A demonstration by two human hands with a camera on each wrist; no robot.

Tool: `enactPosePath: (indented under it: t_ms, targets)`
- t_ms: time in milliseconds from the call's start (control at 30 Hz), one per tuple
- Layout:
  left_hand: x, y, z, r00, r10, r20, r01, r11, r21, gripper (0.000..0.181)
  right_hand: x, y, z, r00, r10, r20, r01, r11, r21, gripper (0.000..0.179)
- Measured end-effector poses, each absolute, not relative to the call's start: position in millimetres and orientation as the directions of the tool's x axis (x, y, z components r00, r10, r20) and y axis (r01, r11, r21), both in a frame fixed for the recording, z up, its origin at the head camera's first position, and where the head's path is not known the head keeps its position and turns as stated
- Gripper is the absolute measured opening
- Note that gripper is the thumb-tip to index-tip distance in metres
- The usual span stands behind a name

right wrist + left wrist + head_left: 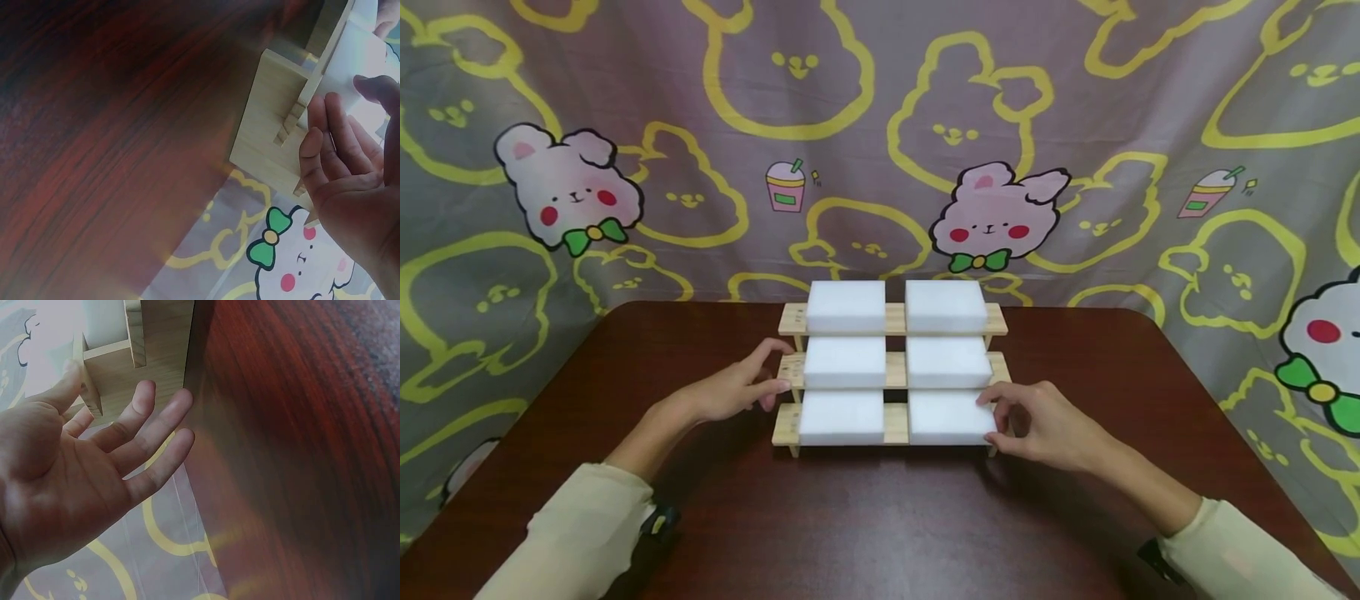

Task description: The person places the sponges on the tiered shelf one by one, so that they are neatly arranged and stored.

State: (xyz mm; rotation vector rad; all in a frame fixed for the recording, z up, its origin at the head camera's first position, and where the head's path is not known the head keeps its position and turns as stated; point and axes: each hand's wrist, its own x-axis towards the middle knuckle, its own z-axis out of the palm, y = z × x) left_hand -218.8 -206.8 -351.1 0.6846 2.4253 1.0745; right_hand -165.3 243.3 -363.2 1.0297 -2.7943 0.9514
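Note:
A three-tier wooden step rack (896, 369) stands on the table, two white foam blocks on each tier. At the rack's left end, my left hand (741, 387) pinches the middle board between thumb and index finger. Its other fingers spread loosely beside the rack's side panel (165, 337) in the left wrist view. My right hand (1048, 425) is at the right end of the lowest tier. Its thumb and index finger pinch the right edge of the lower right foam block (947, 417). In the right wrist view, its other fingers curl beside the rack's end panel (269, 106).
The dark red-brown table (880, 533) extends around the rack. Behind it hangs a grey curtain (850, 167) printed with yellow outlines and bunny faces. The upper foam blocks sit side by side with a gap of bare wood between the columns.

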Motion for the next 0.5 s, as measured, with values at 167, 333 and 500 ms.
enactPosePath:
  t_ms: [167, 333, 500]
  targets:
    - [-219.8, -207.9, -352.5, -0.799, 0.579, -0.162, 0.276, 0.593, 0.756, 0.047, -164.3, 243.2, -362.1, -0.783, -0.587, 0.206, -0.591, 0.598, -0.541, 0.037]
    - [-219.6, -208.1, -351.9, -0.797, 0.587, -0.143, 0.314, 0.604, 0.732, 0.047, -161.8, 248.1, -356.9, -0.768, -0.595, 0.236, -0.616, 0.586, -0.527, 0.040]
    - [-218.2, -209.3, -351.1, -0.802, 0.587, -0.109, 0.372, 0.634, 0.678, 0.047, -160.2, 261.8, -347.5, -0.768, -0.557, 0.317, -0.635, 0.597, -0.491, 0.040]
